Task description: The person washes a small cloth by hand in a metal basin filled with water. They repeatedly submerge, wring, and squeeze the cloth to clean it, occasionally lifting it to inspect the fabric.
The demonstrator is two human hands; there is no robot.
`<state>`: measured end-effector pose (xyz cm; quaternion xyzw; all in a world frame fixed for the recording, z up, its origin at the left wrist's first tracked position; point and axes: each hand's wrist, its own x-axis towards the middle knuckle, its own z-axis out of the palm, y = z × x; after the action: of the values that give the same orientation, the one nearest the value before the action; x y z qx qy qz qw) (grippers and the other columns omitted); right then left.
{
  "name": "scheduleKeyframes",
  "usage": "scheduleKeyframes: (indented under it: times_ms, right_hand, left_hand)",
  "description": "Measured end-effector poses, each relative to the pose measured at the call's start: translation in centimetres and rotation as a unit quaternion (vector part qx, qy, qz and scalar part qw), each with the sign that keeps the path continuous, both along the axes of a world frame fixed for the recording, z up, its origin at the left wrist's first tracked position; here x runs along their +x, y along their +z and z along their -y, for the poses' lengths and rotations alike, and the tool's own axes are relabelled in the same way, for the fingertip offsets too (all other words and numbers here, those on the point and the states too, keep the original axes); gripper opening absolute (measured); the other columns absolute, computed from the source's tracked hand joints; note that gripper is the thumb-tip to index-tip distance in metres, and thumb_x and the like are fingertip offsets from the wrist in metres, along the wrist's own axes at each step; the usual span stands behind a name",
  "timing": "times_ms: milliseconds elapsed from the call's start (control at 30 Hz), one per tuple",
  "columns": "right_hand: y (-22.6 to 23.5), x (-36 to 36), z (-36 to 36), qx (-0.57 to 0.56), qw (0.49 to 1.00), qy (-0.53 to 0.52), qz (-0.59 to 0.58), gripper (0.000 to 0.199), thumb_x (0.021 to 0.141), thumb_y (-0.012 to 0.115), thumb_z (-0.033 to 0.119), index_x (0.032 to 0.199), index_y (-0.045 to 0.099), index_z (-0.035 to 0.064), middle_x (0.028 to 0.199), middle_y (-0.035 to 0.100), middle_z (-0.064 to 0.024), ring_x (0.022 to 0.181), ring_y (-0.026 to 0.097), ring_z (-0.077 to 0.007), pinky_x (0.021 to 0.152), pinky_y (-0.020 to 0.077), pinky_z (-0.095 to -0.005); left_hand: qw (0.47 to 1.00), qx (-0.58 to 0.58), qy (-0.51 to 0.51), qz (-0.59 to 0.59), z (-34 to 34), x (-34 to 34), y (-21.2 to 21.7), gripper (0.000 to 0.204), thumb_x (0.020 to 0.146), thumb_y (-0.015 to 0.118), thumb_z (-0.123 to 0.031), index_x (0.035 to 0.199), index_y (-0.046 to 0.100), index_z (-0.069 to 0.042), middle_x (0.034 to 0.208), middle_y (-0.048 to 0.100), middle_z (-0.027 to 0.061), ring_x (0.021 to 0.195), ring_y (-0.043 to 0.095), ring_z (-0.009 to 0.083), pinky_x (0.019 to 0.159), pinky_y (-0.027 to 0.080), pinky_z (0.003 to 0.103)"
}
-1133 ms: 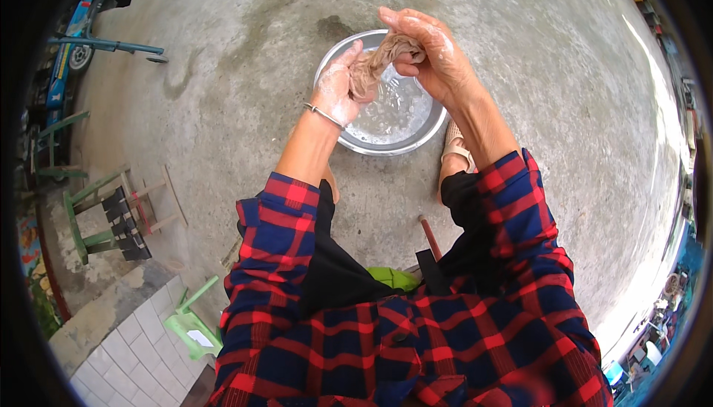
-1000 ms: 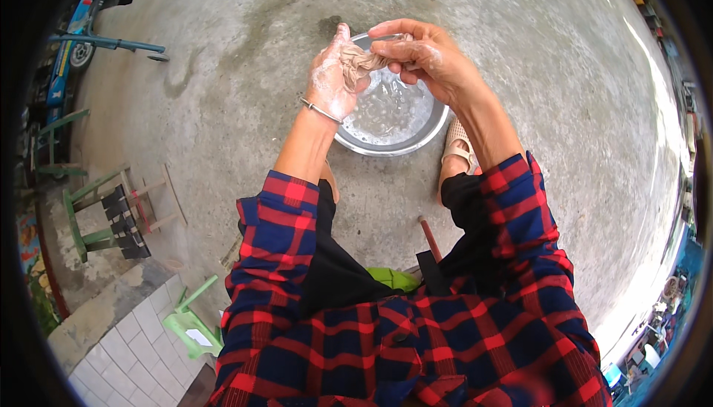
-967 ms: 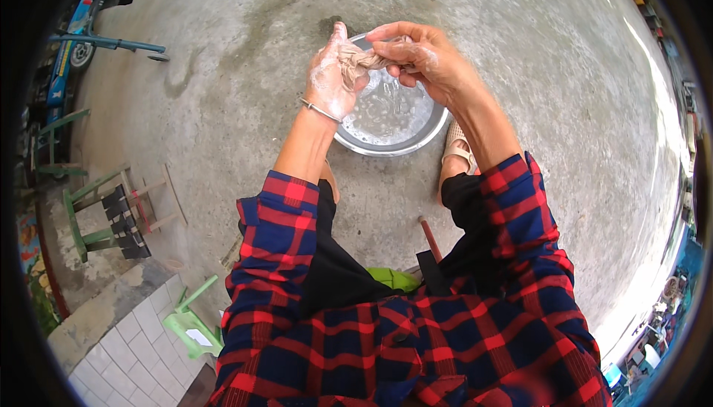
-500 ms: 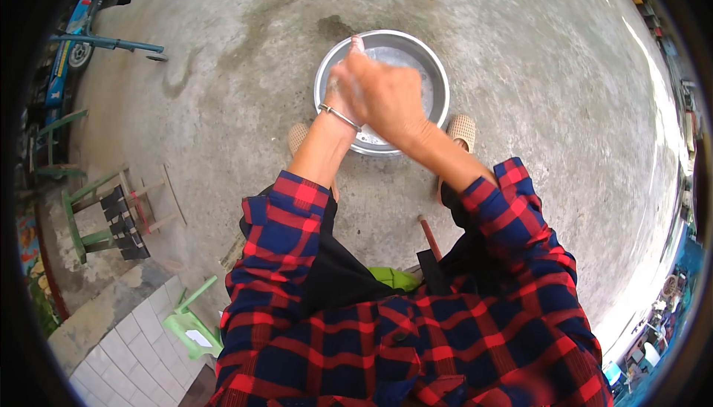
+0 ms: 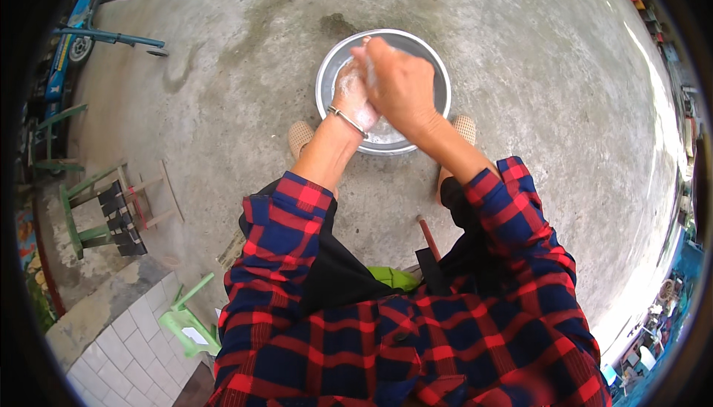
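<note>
Over a round metal basin (image 5: pixel 443 114), my two hands are pressed together. Whitish lather coats my left hand (image 5: pixel 352 93), and a silver bangle (image 5: pixel 347 122) circles its wrist. My right hand (image 5: pixel 402 82) is closed over the upper part of my left hand, fingers curled around it, slightly blurred. Most of the left hand's fingers are hidden behind the right, so their pose does not show. Foamy liquid (image 5: pixel 382 131) is visible inside the basin, below the hands.
The basin stands on a concrete floor (image 5: pixel 535 80) between my tan perforated shoes (image 5: pixel 300 136). To the left are a wooden-framed chair (image 5: pixel 104 210), a light green plastic stool (image 5: pixel 187 327) and a blue metal frame (image 5: pixel 111 37). Assorted items line the right edge.
My hands have shifted slightly right, still together. The right hand has turned over the left, showing more of the lathered left hand.
</note>
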<state>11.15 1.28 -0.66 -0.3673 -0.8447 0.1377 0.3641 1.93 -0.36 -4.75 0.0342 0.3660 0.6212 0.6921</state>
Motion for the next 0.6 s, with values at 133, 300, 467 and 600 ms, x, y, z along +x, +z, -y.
scheduleKeyframes:
  times_ms: [133, 300, 467, 600]
  right_hand:
    - [-0.6, -0.1, -0.2, 0.018, 1.0, -0.005, 0.002, 0.028, 0.09, 0.061, 0.028, 0.078, 0.05, 0.0044, 0.061, 0.058, -0.0176, 0.054, 0.059, -0.0362, 0.045, 0.0429, -0.0428]
    - [-1.2, 1.7, -4.1, -0.036, 0.995, -0.088, -0.04, 0.037, 0.092, 0.06, 0.034, 0.07, 0.055, 0.0036, 0.054, 0.056, -0.0149, 0.049, 0.057, -0.0306, 0.044, 0.0396, -0.0398]
    - [2.0, 4.5, -5.2, -0.56, 0.789, 0.132, -0.214, 0.033, 0.088, 0.066, 0.036, 0.08, 0.067, 0.0047, 0.057, 0.052, 0.0001, 0.048, 0.044, -0.0095, 0.044, 0.0335, -0.0267]
    - [3.0, 4.6, -5.3, -0.597, 0.76, 0.197, -0.162, 0.023, 0.083, 0.071, 0.029, 0.084, 0.069, 0.0053, 0.062, 0.056, -0.0003, 0.052, 0.051, -0.0092, 0.046, 0.0366, -0.0238]
  left_hand:
    - [1.0, 0.019, 0.009, -0.013, 0.2, -0.2, -0.6, 0.033, 0.1, 0.046, -0.043, 0.085, 0.057, -0.016, 0.069, 0.051, -0.0052, 0.051, 0.047, 0.008, 0.043, 0.035, 0.025]
    - [0.997, 0.016, 0.037, -0.068, 0.0, 1.1, 3.5, 0.035, 0.097, 0.051, -0.045, 0.077, 0.052, -0.016, 0.068, 0.049, -0.0047, 0.052, 0.047, 0.0075, 0.042, 0.035, 0.022]
    - [0.992, 0.102, -0.017, -0.076, 0.0, -4.7, 3.3, 0.038, 0.096, 0.052, -0.046, 0.073, 0.049, -0.016, 0.067, 0.05, -0.0045, 0.059, 0.051, 0.0067, 0.049, 0.04, 0.023]
    - [0.99, 0.115, 0.006, -0.076, 0.0, -4.3, 4.9, 0.024, 0.095, 0.059, -0.032, 0.085, 0.057, -0.01, 0.074, 0.056, -0.0012, 0.068, 0.055, 0.0086, 0.06, 0.044, 0.022]
